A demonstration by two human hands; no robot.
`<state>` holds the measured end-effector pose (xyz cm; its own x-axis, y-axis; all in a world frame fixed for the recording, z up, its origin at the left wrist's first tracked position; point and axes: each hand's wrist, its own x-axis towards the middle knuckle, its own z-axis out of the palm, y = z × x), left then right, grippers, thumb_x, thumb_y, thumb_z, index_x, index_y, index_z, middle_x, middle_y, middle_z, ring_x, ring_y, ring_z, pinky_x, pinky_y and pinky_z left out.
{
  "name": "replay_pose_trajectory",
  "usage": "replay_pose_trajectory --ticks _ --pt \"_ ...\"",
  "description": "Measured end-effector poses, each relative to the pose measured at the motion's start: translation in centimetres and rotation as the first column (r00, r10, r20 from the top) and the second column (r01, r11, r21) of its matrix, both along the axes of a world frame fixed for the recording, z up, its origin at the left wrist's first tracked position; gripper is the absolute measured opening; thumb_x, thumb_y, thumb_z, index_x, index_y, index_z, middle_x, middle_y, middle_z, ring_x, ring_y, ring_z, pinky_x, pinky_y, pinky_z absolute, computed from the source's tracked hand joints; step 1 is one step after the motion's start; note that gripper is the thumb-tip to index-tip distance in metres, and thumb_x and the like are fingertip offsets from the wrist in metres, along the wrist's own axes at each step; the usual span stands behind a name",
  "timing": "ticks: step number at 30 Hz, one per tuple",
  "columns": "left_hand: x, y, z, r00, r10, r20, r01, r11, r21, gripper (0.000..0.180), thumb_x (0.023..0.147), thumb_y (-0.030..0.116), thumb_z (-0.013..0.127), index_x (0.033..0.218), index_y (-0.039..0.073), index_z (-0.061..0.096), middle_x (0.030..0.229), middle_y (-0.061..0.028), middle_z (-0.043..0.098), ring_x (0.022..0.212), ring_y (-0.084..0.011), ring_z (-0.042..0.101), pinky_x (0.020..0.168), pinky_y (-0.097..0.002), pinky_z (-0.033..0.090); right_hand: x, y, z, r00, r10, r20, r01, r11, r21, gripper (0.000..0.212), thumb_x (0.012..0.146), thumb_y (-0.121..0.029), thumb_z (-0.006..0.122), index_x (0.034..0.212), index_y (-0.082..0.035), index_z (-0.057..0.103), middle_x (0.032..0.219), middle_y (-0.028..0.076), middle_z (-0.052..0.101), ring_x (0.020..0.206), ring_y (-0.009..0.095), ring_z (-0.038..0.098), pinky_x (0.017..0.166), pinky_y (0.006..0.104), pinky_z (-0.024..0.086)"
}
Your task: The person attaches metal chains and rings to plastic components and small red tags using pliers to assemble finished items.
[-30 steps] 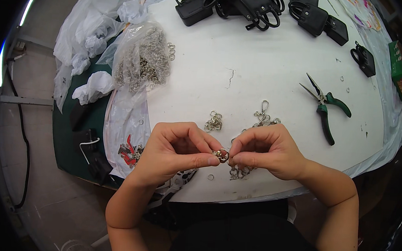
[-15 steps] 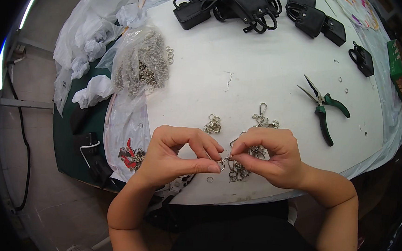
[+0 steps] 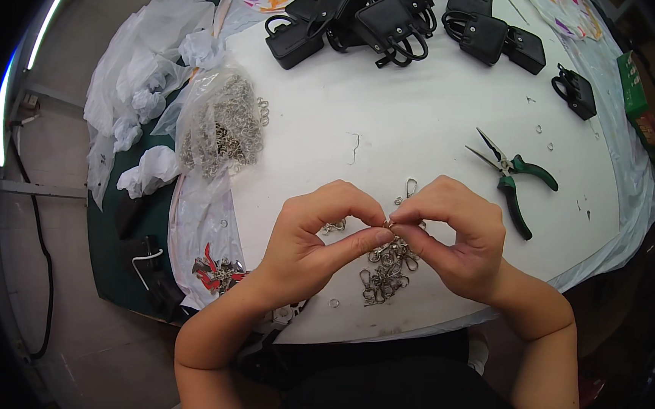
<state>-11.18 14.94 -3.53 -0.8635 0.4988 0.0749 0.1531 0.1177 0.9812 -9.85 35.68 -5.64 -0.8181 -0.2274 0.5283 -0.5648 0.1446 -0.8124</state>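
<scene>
My left hand (image 3: 314,234) and my right hand (image 3: 458,236) meet fingertip to fingertip above the table, both pinched closed. Between them is a small metal ring (image 3: 388,225), mostly covered by the fingers. Just below the fingertips lies a pile of silver swivel snap hooks (image 3: 387,273). Behind my left fingers a small heap of metal rings (image 3: 333,226) is partly hidden. A single loose ring (image 3: 334,303) rests near the front edge.
Green-handled long-nose pliers (image 3: 513,172) lie spread at right. Black mini bags (image 3: 389,26) crowd the far side. At left are a clear bag of rings (image 3: 223,129), crumpled white plastic (image 3: 144,62) and red-and-silver pieces (image 3: 216,270). A green box (image 3: 639,97) stands far right.
My hands have moved slightly up and come together, so their fingertips now meet and cover the metal piece seen between them before. The view has shifted a little.
</scene>
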Motion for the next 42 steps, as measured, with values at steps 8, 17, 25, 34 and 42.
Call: replay_pose_trajectory --ticks 8,17,25,34,42 --pt "-8.3 2.4 2.9 0.934 -0.290 -0.210 0.256 0.951 -0.174 0.027 0.073 0.007 0.083 0.097 0.003 0.071 0.097 -0.0053 0.071 0.094 -0.0155 0.064 0.089 -0.0322 0.047 -1.7 2.5 0.3 0.993 -0.065 0.097 0.076 0.990 -0.117 0.011 0.083 0.001 0.072 0.092 -0.004 0.069 0.093 0.008 0.069 0.088 0.017 0.062 0.079 0.0294 0.049" --pt "-22.8 5.9 -2.5 0.456 -0.544 -0.704 -0.523 0.476 -0.707 0.079 0.071 0.004 0.071 0.144 0.016 0.045 0.148 -0.0121 0.043 0.140 -0.0323 0.036 0.116 -0.0553 0.021 -1.8 3.1 1.2 0.796 0.418 0.439 -0.095 0.801 -0.591 0.010 0.097 -0.009 0.061 0.102 -0.001 0.064 0.098 0.005 0.065 0.098 0.012 0.059 0.093 0.0300 0.046" --pt "-16.8 5.6 2.9 0.929 -0.042 -0.367 -0.227 0.719 -0.656 0.084 0.054 0.024 0.088 0.125 -0.002 0.051 0.106 -0.0139 0.058 0.104 -0.0240 0.057 0.087 -0.0342 0.050 -2.2 3.4 1.0 0.707 0.532 0.466 0.026 0.639 -0.769 0.008 0.098 -0.011 0.057 0.100 -0.004 0.059 0.098 0.005 0.062 0.092 0.012 0.057 0.088 0.0297 0.046" --pt "-2.3 2.0 3.7 0.987 0.109 0.119 -0.065 0.943 -0.326 0.077 0.063 0.022 0.086 0.124 0.001 0.044 0.098 -0.0106 0.057 0.088 -0.0192 0.059 0.077 -0.0305 0.049 0.0 1.4 1.3 0.999 0.047 0.020 -0.046 0.997 -0.054 0.009 0.088 -0.001 0.070 0.092 0.000 0.062 0.084 0.007 0.063 0.070 0.013 0.059 0.063 0.0257 0.049" --pt "0.7 1.5 2.5 0.932 0.137 -0.336 -0.288 0.843 -0.455 0.079 0.062 0.014 0.087 0.126 -0.001 0.042 0.104 -0.0139 0.059 0.092 -0.0215 0.062 0.081 -0.0337 0.052 0.6 -0.1 1.0 0.978 0.071 -0.194 -0.065 0.997 0.039 0.017 0.079 0.003 0.076 0.090 -0.001 0.063 0.081 0.009 0.064 0.064 0.019 0.063 0.055 0.0281 0.049"
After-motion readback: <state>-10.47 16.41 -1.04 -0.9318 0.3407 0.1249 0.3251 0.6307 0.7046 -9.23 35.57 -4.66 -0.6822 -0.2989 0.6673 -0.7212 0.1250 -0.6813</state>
